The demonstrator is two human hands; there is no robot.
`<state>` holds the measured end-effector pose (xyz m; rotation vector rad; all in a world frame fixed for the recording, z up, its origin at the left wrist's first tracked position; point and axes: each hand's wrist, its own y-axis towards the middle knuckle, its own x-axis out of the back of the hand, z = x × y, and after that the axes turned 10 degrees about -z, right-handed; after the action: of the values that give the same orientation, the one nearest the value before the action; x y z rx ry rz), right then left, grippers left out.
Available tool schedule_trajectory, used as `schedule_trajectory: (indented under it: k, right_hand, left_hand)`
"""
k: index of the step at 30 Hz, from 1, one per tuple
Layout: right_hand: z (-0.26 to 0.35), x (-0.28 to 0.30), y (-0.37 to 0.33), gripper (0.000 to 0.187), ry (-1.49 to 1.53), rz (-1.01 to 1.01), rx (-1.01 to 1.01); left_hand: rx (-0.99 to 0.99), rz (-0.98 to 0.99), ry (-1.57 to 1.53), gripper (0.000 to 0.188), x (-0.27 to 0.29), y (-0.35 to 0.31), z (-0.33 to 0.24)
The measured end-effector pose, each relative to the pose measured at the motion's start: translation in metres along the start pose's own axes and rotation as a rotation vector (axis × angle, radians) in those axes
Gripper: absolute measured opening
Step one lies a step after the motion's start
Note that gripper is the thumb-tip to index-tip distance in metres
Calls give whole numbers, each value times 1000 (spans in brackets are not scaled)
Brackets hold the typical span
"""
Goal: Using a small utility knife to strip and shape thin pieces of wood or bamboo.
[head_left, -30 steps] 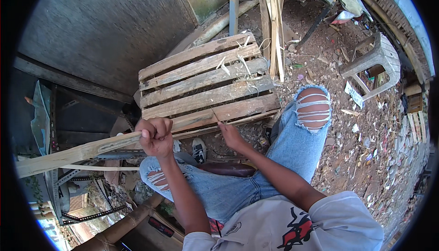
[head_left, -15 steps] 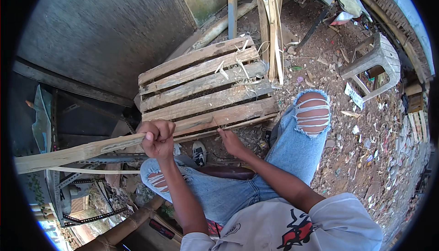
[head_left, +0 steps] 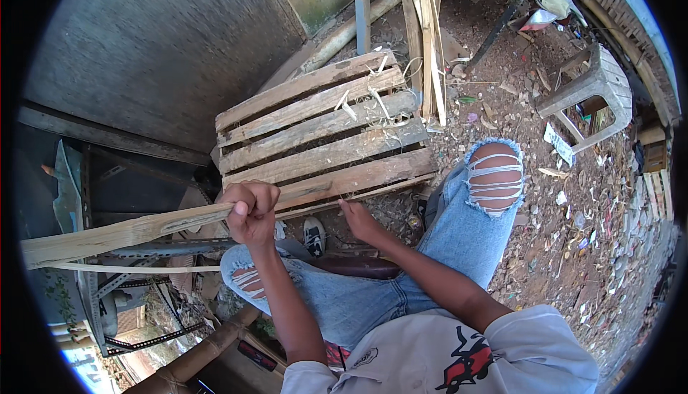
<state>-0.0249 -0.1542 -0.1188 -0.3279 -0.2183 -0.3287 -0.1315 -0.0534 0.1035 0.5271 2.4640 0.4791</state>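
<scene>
Across the lap of a person in torn blue jeans (head_left: 444, 243), a long wooden strip (head_left: 136, 229) runs out to the left, and its far end gets lost at the dark rim. The left hand (head_left: 252, 211) is curled tight around it, just beside the near edge of a low slatted bench (head_left: 322, 155). Past the fist the strip may lie along the front slat, but it is wood on wood and hard to pick out. The right hand (head_left: 363, 223) is apart from the left, near the same edge. Its fingers are bent, and I can't tell what is in them. The two knees hide some of the ground, and one shoe (head_left: 314, 237) peeks out between bench and leg.

Under the long strip, a thin pale strip (head_left: 158, 269) is cut off behind the left knee (head_left: 247, 279). Curly shavings (head_left: 346, 107) sit on the back slats.

A big dark board (head_left: 158, 50) and a metal frame (head_left: 154, 335) crowd the left side. Tall sticks (head_left: 430, 43) stand by the bench's back corner. The most room is on the right, where bumpy ground (head_left: 548, 258) with bits of litter spreads past the right knee (head_left: 496, 175), below a stool (head_left: 613, 86).
</scene>
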Motion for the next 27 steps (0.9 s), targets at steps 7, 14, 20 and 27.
schedule_trajectory:
  k: [7,14,20,27]
  right_hand:
    - [66,8,-13,49,142,6,65]
    - [44,-8,-12,48,103,-47,160]
    - [30,-4,-9,43,-27,120,-114]
    - [50,-3,-2,43,116,22,109]
  left_hand:
    - [-43,-87,10,37,3,-3,-1]
    - [-112,-179,49,34,15,-7,-3]
    - [-93,-203,82,36,24,-6,-9]
    - [-112,-234,55,36,38,-3,-12]
